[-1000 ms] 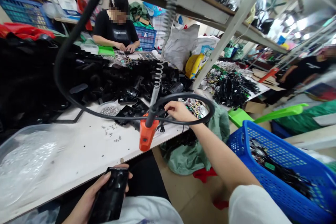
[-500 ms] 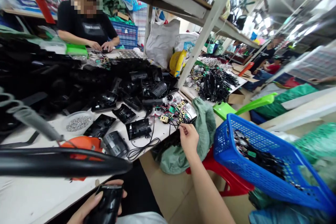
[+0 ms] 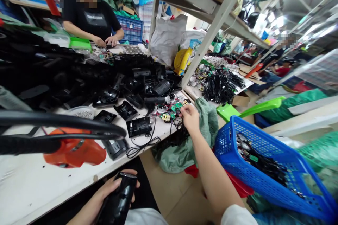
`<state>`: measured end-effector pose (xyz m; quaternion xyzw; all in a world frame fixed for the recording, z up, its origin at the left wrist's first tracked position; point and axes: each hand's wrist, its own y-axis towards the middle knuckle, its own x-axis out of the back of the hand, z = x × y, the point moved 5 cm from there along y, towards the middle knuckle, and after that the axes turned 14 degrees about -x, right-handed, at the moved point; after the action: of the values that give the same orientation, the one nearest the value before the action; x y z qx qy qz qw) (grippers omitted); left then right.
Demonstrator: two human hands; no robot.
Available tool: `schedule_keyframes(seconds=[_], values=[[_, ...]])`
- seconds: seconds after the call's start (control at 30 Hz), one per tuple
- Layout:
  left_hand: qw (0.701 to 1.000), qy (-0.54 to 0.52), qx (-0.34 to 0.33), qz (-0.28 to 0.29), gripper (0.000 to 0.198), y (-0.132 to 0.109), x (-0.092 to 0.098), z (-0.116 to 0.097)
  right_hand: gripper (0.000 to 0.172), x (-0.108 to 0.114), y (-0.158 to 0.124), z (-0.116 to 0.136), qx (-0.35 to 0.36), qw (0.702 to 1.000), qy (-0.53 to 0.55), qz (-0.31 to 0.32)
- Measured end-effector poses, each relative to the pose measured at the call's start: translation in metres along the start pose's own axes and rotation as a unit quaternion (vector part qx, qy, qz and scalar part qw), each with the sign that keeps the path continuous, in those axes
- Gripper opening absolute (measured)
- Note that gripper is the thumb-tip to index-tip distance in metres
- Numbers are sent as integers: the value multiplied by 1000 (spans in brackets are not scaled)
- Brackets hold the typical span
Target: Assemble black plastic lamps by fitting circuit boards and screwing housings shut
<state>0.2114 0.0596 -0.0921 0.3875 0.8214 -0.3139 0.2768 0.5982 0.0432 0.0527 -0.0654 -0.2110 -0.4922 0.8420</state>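
Low in front of me, my left hand (image 3: 111,188) is wrapped round a glossy black plastic housing (image 3: 117,202). My right hand (image 3: 191,119) reaches out to a heap of small green circuit boards (image 3: 175,108) with wires at the table's edge. Its thumb and fingers are pinched at the heap, and what lies between them is hidden. A yellow part (image 3: 166,117) sits in the same heap. Left of it, an open black half shell (image 3: 138,126) lies on the table, with a coiled black cable (image 3: 144,147) beside it.
An orange tool (image 3: 75,151) with black hoses hangs at the left, close to the camera. Behind are a tub of screws (image 3: 83,112) and piled black shells (image 3: 161,87). A blue basket (image 3: 253,179) stands at right. A co-worker (image 3: 92,21) sits across the table.
My right hand has moved slightly up and deeper into the circuit board heap. My left hand and the black housing have shifted right and up. The orange tool has swung into fuller view.
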Motion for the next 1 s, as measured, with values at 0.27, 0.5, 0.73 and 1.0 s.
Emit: schedule_keyframes(seconds=[0.27,0.5,0.73,1.0], values=[[998,6,-4,-56,46,-16,-30,-31,29,-13,41,90,5,981,150,125],[997,-25,-19,-69,44,-23,-34,-40,24,-2,53,184,19,965,150,212],[989,-83,-20,-118,42,-49,-9,-44,20,53,0,239,106,940,201,255],[984,-123,-12,-127,40,-73,-5,-30,38,45,-115,239,79,890,175,413]])
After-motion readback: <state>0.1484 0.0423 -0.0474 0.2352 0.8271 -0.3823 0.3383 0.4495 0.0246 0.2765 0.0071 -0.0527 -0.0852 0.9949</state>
